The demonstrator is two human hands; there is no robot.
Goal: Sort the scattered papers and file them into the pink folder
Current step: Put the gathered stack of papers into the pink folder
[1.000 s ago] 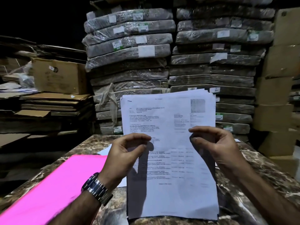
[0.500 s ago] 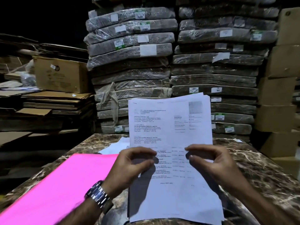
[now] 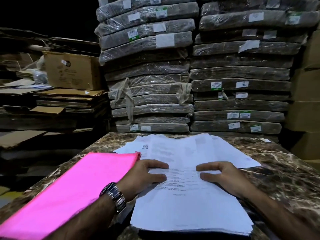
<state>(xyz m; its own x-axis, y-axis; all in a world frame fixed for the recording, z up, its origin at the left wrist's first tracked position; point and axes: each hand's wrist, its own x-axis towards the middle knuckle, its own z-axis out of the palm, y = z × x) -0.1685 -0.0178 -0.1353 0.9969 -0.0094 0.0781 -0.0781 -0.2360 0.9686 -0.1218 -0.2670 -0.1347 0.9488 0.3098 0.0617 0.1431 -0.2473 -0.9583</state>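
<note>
A stack of white printed papers (image 3: 188,205) lies flat on the marble table (image 3: 280,179) in front of me. My left hand (image 3: 147,174), with a metal watch on its wrist, rests on the stack's left side, its fingers and thumb spread fairly straight. On the right side rests my right hand (image 3: 221,174) in the same way, fingertips pointing inward. The closed pink folder (image 3: 69,187) lies flat to the left, its right edge touching the papers. More loose sheets (image 3: 230,153) fan out under and behind the stack.
Tall piles of plastic-wrapped flat bundles (image 3: 149,75) stand right behind the table. Flattened cardboard (image 3: 65,99) and a brown box (image 3: 72,70) fill the left side. Cardboard boxes (image 3: 306,115) are stacked at the right edge.
The stack, held upright by both hands before, has been lowered flat onto the table. Both hands have gone from pinching its sides to resting on top.
</note>
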